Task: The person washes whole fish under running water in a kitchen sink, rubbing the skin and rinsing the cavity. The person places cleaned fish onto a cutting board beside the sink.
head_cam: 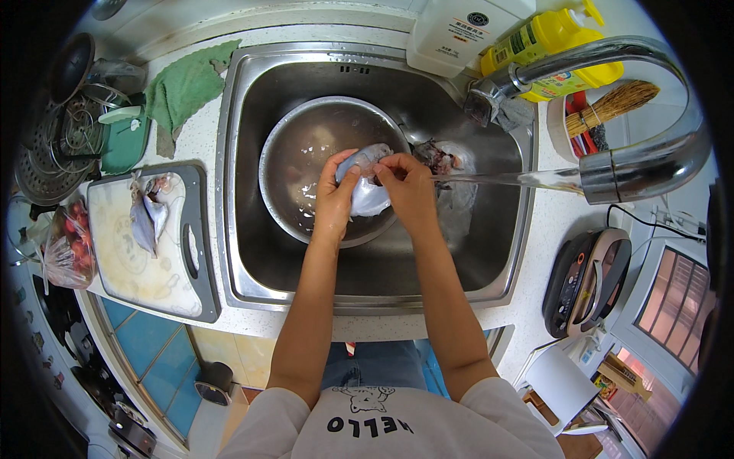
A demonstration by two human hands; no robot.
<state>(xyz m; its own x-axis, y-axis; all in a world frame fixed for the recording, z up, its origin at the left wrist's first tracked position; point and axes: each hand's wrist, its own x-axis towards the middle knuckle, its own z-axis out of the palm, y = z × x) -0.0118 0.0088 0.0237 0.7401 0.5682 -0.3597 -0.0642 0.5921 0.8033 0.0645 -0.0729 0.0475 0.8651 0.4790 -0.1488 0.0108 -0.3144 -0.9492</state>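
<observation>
My left hand (pixel 335 198) grips a silvery flat fish (pixel 370 195) over the right part of a round metal basin (pixel 269 201) of cloudy water. The fingers of my right hand (pixel 408 186) are pinched at the fish's head and gill area; what lies between the fingertips is hidden. The basin stands in a stainless steel sink (pixel 367 281). Right of it, fish guts (pixel 444 158) lie on the sink floor. Water runs from the curved faucet (pixel 613 175) towards my right hand. Another fish (pixel 146 215) lies on a grey-rimmed cutting board (pixel 109 269) to the left.
A green cloth (pixel 189 86) lies at the sink's left rim, near a dish rack (pixel 71 137) and a bag of red produce (pixel 74 246). A white jug (pixel 459 34), yellow bottles (pixel 533 40) and a straw brush (pixel 616 106) stand behind and right. An electric appliance (pixel 585 284) sits at right.
</observation>
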